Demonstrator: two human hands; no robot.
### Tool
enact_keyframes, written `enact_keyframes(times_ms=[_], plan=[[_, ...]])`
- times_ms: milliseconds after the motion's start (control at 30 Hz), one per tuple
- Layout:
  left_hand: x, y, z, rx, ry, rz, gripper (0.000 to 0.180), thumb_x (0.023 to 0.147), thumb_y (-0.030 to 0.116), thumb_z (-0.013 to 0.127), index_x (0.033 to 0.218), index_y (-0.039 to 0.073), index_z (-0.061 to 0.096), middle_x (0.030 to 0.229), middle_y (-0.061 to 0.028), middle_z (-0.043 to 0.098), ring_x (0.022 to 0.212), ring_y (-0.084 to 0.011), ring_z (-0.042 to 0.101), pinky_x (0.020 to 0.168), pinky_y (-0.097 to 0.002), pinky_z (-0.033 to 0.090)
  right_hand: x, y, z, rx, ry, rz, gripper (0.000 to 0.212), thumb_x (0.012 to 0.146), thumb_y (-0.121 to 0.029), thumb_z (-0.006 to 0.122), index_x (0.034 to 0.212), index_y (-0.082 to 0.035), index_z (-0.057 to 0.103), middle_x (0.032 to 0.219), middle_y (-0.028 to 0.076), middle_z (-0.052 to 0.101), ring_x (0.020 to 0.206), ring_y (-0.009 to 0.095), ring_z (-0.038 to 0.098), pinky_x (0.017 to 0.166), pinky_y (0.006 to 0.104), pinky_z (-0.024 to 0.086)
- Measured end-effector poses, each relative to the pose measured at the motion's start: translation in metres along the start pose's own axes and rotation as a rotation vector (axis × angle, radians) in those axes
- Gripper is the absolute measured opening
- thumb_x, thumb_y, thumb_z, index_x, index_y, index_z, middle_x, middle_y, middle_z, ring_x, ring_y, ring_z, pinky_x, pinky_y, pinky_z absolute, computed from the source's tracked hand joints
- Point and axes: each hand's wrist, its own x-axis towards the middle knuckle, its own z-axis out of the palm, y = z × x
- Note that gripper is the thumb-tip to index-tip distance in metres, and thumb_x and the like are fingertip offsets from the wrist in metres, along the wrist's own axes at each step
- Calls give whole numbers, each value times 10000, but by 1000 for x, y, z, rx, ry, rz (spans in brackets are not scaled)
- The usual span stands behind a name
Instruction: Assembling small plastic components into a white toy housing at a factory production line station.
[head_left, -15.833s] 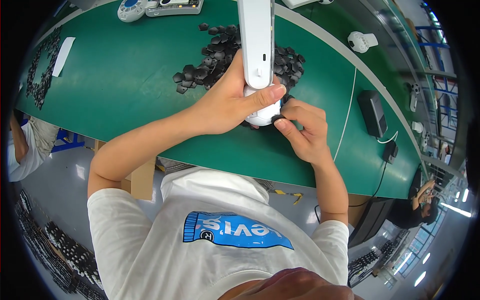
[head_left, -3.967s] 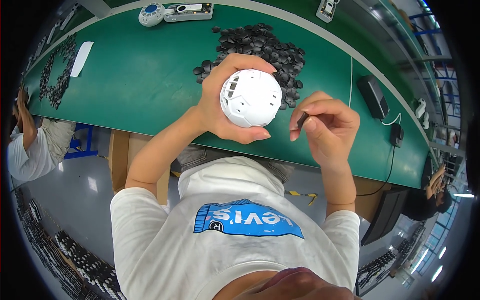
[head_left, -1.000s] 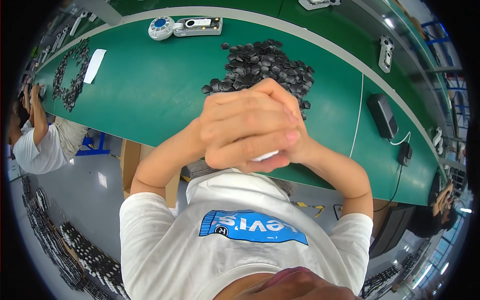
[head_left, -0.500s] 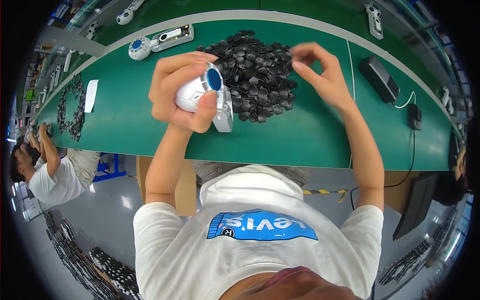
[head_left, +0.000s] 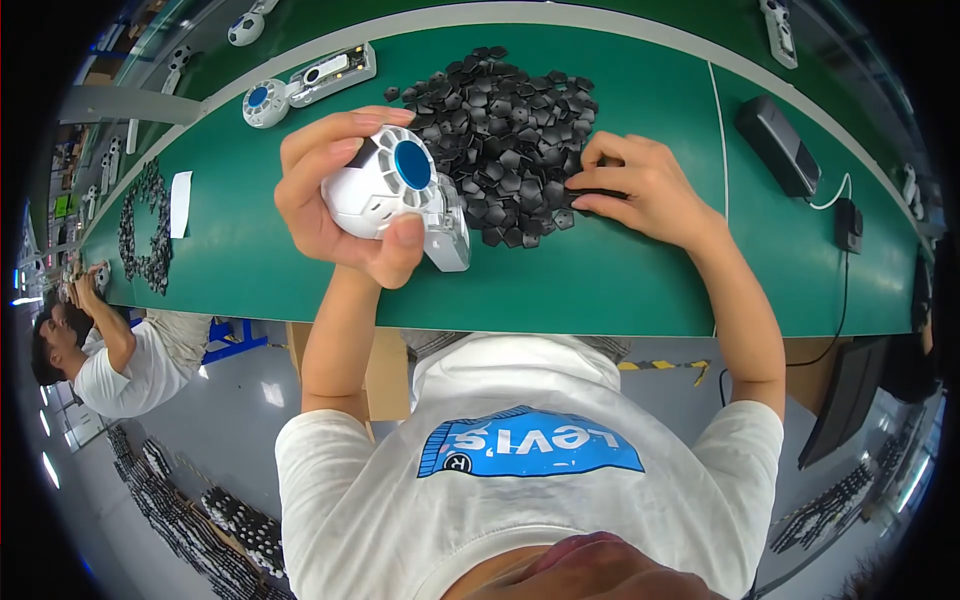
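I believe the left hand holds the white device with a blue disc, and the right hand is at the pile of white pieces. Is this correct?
Not quite: the head view shows black pieces, not white, at the right hand. The left hand does hold the white device.

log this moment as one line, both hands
left hand: holding white ball-headed device; right hand: at right edge of black pentagonal-piece pile, grip unclear; beyond left hand: similar device on green table

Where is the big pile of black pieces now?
In the head view, the pile is in the upper middle on the table, between the left hand with the white ball and the right hand at its right edge.
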Motion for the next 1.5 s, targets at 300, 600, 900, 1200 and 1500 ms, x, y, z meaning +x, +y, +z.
enact_keyframes(times_ms=[300, 600, 900, 1200, 1500], plan=[[2, -1, 3, 109, -56, 33, 571, 750, 279, 709, 1159, -13, 439, 1055, -250, 525, 837, -310, 628, 725, -369, 534, 5, -2, 14, 146, 138, 42, 121, 740, 6, 721, 853, 7, 679, 770, 83, 615, 676, 190, 591, 593, 291, 455], [-4, -4, 3, 0, -27, 54, 524, 783, 383, 653, 1080, -29, 521, 1034, -254, 547, 856, -305, 617, 696, -352, 519, 56, -75, 1, 851, 256, 198, 85, 830, 6, 681, 816, 30, 600, 759, 108, 633, 670, 137, 610, 577, 235, 481], [-2, 1, 10, 53, -15, 74, 511, 771, 358, 672, 1069, -31, 526, 1016, -250, 563, 823, -284, 595, 665, -350, 500, 81, -88, 5, 988, 156, 261, 155, 856, -46, 687, 793, -21, 548, 701, 37, 571, 609, 76, 540, 539, 208, 425], [-3, 5, 11, 59, -6, 27, 454, 802, 328, 661, 1056, -24, 530, 1014, -250, 576, 830, -272, 587, 656, -344, 493, 86, -87, 1, 920, 90, 237, 195, 835, -77, 722, 771, -40, 541, 693, 5, 556, 604, 51, 495, 542, 198, 392], [-4, 6, 11, 22, -52, -13, 448, 858, 370, 659, 1066, -8, 536, 1056, -240, 576, 874, -273, 584, 686, -338, 492, 86, -79, 7, 905, 103, 204, 209, 794, -72, 756, 806, -44, 549, 750, -4, 557, 664, 51, 491, 585, 202, 396]])
